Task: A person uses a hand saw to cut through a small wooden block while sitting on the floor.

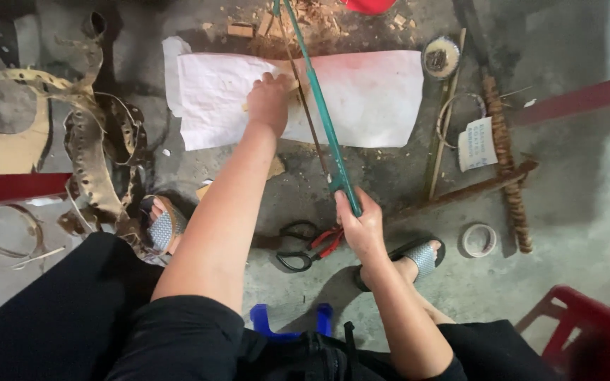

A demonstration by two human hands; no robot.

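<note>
We clamp the right hand [361,227] on the green saw [323,113] and pull straight; left hand [270,100] fingers press closed on the wood piece [292,77] over the white sheet [368,99].

Two hands, left hand [270,101] and right hand [361,227], one green stick [323,113], one white sheet [375,99], one pair of scissors [308,248], two sandals [418,255], one tape roll [479,240], one wire brush wheel [440,58], one red stool [587,331]
</note>
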